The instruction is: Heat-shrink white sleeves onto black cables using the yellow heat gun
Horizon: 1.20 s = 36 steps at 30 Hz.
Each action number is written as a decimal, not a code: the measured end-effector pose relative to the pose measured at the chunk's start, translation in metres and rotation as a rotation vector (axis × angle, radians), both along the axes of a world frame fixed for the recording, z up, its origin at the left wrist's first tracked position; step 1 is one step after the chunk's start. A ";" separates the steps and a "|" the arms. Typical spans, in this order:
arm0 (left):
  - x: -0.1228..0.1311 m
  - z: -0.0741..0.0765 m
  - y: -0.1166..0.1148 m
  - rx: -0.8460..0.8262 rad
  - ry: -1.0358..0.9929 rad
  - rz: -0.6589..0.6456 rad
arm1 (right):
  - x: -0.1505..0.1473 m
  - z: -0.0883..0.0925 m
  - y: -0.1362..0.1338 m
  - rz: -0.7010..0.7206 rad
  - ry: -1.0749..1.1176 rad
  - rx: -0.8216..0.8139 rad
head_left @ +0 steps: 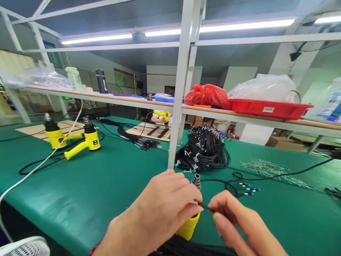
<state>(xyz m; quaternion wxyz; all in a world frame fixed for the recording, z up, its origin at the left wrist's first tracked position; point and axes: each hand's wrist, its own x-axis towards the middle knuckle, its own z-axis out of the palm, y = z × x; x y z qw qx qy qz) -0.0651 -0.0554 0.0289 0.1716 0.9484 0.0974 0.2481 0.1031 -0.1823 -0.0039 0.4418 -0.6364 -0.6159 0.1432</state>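
Observation:
A thin black cable (206,207) stretches between my two hands, with a small white piece on it at my left fingertips. My left hand (162,209) pinches one part, thumb against fingers. My right hand (239,220) pinches it a short way to the right. Behind and below my left hand stands a yellow heat gun (188,227), its metal nozzle (196,180) pointing up and its middle hidden by my fingers. More black cables (199,249) lie below my hands at the bottom edge.
Two yellow heat guns (92,138) stand at the left with cords. A big bundle of black cables (202,149) sits beside the white post (177,106). A shelf holds a red tray (271,108). Across the table a person's hand (160,120) is near another heat gun (164,114).

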 end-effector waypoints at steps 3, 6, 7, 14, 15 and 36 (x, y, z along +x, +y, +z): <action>0.006 -0.004 0.011 0.025 -0.063 0.035 | 0.009 0.009 0.006 -0.089 -0.031 0.072; 0.010 -0.009 0.023 0.045 -0.045 0.113 | 0.020 0.013 0.013 -0.133 -0.023 0.058; 0.012 -0.010 0.026 0.040 -0.031 0.133 | 0.022 0.013 0.016 -0.143 -0.019 0.046; 0.029 -0.017 0.034 -0.168 -0.018 0.253 | 0.026 0.011 0.034 -0.183 -0.028 0.036; 0.031 -0.018 0.035 -0.204 -0.025 0.247 | 0.026 0.010 0.036 -0.191 -0.028 0.052; 0.043 -0.028 0.046 -0.413 -0.139 0.212 | 0.034 -0.001 0.055 -0.313 -0.161 0.046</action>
